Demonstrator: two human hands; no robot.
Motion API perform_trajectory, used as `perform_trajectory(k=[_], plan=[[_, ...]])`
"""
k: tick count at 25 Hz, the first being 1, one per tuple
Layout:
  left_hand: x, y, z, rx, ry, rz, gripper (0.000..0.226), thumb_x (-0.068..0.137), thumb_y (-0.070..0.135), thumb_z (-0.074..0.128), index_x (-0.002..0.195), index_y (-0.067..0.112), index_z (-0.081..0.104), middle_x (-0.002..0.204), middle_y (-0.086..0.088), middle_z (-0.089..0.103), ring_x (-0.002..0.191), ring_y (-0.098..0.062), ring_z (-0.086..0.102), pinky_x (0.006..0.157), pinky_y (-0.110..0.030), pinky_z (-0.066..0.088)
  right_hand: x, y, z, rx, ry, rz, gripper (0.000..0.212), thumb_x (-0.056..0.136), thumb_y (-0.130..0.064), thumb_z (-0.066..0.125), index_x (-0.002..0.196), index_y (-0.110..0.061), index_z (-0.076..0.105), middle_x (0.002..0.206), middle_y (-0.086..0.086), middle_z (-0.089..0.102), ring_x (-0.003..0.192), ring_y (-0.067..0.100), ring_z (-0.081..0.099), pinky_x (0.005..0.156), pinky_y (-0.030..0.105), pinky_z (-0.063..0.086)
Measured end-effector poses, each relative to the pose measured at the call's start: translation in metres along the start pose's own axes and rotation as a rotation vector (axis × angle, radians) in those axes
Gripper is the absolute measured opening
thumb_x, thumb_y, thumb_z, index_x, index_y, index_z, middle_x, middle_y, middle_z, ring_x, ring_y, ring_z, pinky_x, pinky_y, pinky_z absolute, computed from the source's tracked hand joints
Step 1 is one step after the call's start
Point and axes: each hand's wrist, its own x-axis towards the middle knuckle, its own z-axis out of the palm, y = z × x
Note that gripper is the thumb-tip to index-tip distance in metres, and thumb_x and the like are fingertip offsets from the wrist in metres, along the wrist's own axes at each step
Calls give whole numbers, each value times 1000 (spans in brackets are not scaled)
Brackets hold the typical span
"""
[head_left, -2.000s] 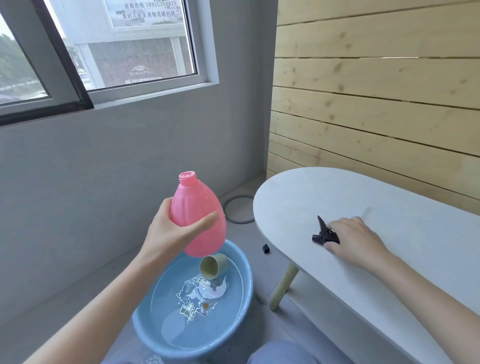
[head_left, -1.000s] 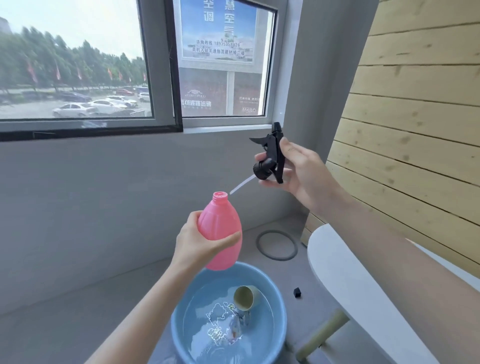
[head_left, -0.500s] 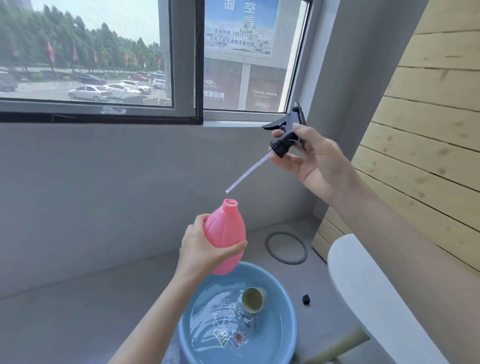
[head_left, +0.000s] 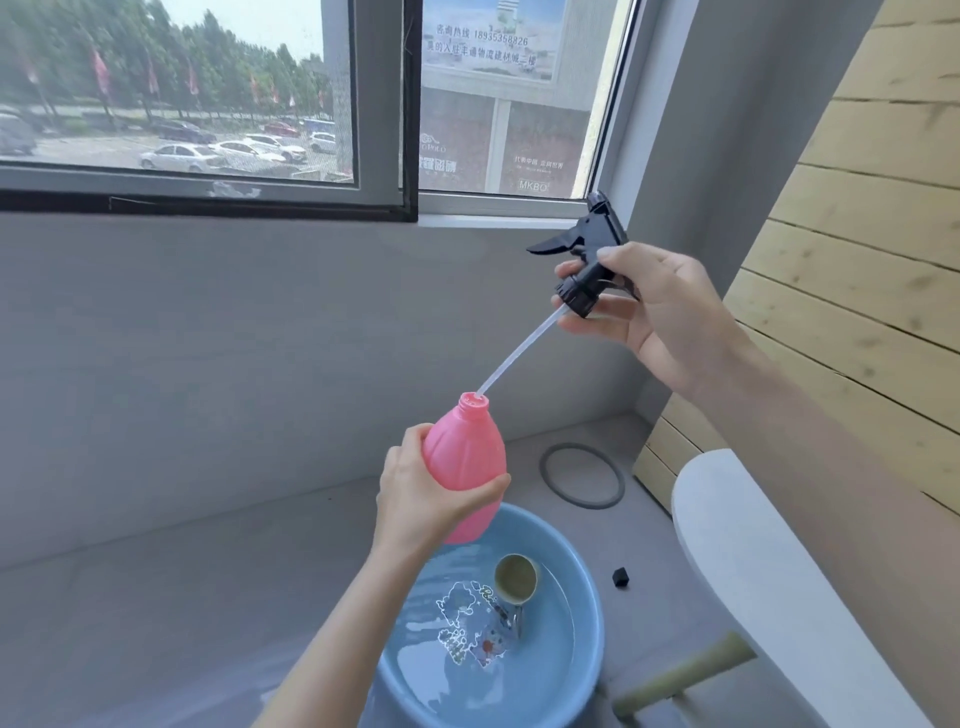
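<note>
Presently, 1 pink bottle is gripped by curled left hand fingers above 1 blue basin; 1 black spray head is pinched by the right hand, its tube tip at the bottle mouth.

Pink bottle gripped by left hand above blue basin; black sprayer head pinched by right hand, its tube tip at bottle mouth.

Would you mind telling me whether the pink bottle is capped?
Uncapped: the right hand holds the spray head clear, its tube tip at the bottle neck.
</note>
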Motion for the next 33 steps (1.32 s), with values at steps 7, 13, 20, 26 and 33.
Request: perform_trajectory(k=[7,13,20,26,33], plan=[[2,1,6,36,11,30,80,52,48,87,118,33,45,110,6,48,97,-12,48,89,-35,46,3,25,6,-134,-82,95,9,94,-7,54,96,-2,62,98,15,68,82,29,64,67,37,60],[12,5,16,-4,4,46,77,48,53,85,111,38,43,109,13,54,100,-12,54,88,-40,50,25,33,6,-463,-277,94,32,85,2,66,116,2,60,101,19,62,87,20,64,80,33,59],[26,13,26,-23,6,33,77,42,60,78,108,40,42,104,18,56,99,-12,56,86,-41,51,47,41,-4,-646,-369,82,28,86,-1,66,114,0,62,111,20,69,95,21,65,95,37,52],[33,18,33,-31,-3,30,72,54,50,84,110,39,41,105,18,54,100,-12,53,88,-40,50,52,52,-7,-731,-440,103,25,85,-4,66,110,-2,63,108,16,71,106,30,66,100,42,48],[37,21,37,-44,5,36,73,53,51,85,111,39,42,107,16,54,101,-13,52,89,-40,49,57,46,-4,-775,-485,64,23,86,-4,65,108,-4,64,105,9,73,105,29,65,101,44,47]])
